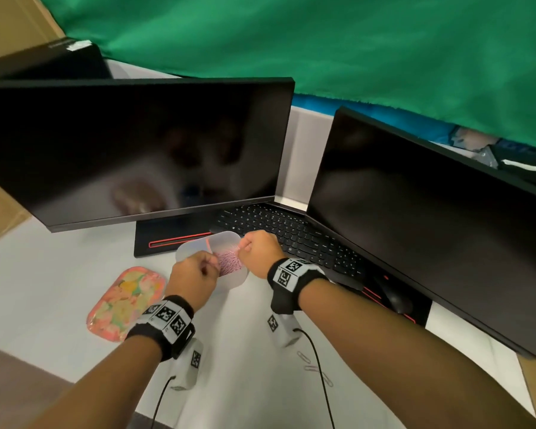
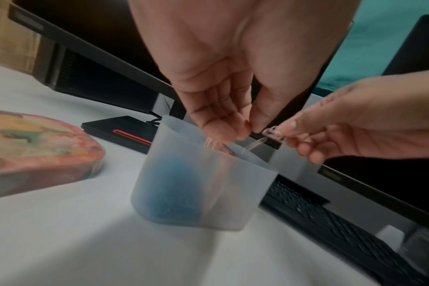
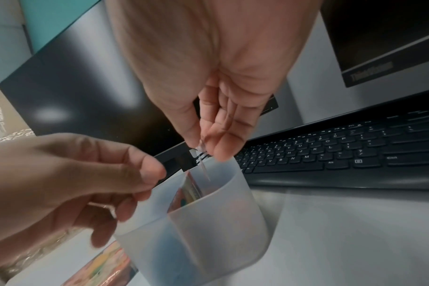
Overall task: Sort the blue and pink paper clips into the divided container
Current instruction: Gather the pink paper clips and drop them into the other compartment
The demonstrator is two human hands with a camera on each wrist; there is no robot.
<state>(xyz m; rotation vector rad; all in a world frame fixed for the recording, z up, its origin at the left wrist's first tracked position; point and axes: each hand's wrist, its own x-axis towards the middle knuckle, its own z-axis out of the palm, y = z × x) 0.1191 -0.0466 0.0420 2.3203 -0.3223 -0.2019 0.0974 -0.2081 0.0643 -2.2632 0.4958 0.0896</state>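
My right hand [image 3: 223, 81] pinches a pale pink paper clip [image 3: 203, 162] between thumb and fingertips, right above the divided container [image 2: 198, 185]. The container is frosted, see-through plastic with a middle wall; pink clips [image 1: 228, 263] pile in one half, blue clips [image 2: 174, 193] show through the wall of the other. It stands on the white desk [image 1: 59, 274] near the keyboard [image 1: 291, 236]. My left hand [image 1: 195, 278] hovers at its rim, fingers curled; whether they hold a clip I cannot tell. A floral tray [image 1: 126, 301] lies to the left.
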